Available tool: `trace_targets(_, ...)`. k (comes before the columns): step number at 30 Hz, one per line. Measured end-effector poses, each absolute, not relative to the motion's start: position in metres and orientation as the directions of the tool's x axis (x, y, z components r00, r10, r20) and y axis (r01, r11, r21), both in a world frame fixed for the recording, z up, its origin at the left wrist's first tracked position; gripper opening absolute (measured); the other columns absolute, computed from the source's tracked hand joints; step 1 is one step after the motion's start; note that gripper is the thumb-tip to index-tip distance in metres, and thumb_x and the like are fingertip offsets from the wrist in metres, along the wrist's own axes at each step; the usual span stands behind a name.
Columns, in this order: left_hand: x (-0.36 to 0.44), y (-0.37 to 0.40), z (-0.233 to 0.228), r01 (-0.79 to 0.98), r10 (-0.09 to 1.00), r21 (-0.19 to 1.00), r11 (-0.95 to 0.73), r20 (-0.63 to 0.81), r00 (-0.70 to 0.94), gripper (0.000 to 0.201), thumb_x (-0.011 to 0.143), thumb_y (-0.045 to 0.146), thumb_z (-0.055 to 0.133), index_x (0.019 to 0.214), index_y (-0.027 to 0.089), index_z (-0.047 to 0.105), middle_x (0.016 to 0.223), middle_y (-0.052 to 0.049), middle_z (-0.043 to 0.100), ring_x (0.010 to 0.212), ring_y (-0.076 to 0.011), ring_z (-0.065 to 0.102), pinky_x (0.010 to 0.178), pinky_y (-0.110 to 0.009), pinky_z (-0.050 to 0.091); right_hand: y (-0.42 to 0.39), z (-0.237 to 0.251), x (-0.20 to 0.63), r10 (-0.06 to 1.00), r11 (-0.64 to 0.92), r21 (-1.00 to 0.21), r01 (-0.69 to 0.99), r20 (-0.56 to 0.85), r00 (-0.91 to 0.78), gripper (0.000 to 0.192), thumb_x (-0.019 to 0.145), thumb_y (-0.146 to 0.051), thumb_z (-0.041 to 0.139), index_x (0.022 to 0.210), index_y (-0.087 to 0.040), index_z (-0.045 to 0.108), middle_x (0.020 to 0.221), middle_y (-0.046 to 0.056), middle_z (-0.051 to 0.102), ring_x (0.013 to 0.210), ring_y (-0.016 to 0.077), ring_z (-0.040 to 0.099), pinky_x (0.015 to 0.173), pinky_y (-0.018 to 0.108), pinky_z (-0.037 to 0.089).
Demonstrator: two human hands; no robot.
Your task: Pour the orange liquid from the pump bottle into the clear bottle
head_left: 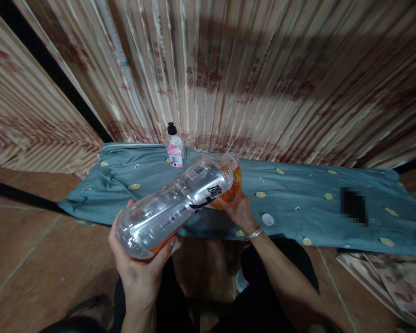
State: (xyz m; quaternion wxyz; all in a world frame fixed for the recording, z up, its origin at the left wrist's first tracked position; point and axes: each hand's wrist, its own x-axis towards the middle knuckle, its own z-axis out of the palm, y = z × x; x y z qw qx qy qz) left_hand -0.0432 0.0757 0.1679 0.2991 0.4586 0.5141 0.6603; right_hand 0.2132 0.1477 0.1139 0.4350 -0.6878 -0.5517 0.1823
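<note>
My left hand point(138, 259) is wrapped round the base of a large clear plastic bottle point(169, 208) with a silver label and black lettering. The bottle lies tilted across the view, its neck toward the upper right. Behind that neck, my right hand point(241, 208) is closed on an orange, partly see-through container point(234, 187), mostly hidden by the bottle and my fingers. Whether the bottle's mouth touches the container cannot be made out. A round white cap point(268, 219) lies on the cloth just right of my right hand.
A teal patterned cloth point(291, 199) covers the narrow bench before me. At its back stands a small bottle point(175, 150) with a black cap and pink label. A pixelated dark patch point(354, 206) is at the right. A pleated curtain point(229, 83) hangs behind.
</note>
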Motion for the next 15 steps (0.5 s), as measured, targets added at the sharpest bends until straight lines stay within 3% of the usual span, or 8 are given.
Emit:
trace_targets(6, -0.0431, 0.0761, 0.1672, 0.087, 0.858, 0.944, -0.317, 0.325, -0.397, 0.112, 0.052, 0.020, 0.105, 0.151, 0.027, 0.052, 0.168, -0.016, 0.050, 0.150, -0.0361, 0.054, 0.126, -0.054, 0.042, 0.1485, 0.1098, 0.2151, 0.914, 0.013, -0.792, 0.610, 0.257, 0.314, 0.081, 0.078, -0.059, 0.077, 0.145, -0.020, 0.055, 0.129, 0.016, 0.078, 0.119, 0.0367, 0.076, 0.102, 0.056, 0.061)
trace_targets(15, -0.0439, 0.0750, 0.1687, 0.105, 0.853, 0.935, -0.338, 0.352, -0.387, 0.109, 0.056, 0.025, 0.105, 0.152, 0.029, 0.051, 0.170, -0.016, 0.047, 0.152, -0.0394, 0.051, 0.126, -0.060, 0.040, 0.1498, 0.1039, 0.2159, 0.898, 0.052, -0.794, 0.606, 0.303, 0.320, 0.079, 0.076, -0.053, 0.081, 0.142, -0.016, 0.059, 0.125, 0.017, 0.079, 0.113, 0.0366, 0.078, 0.098, 0.053, 0.064)
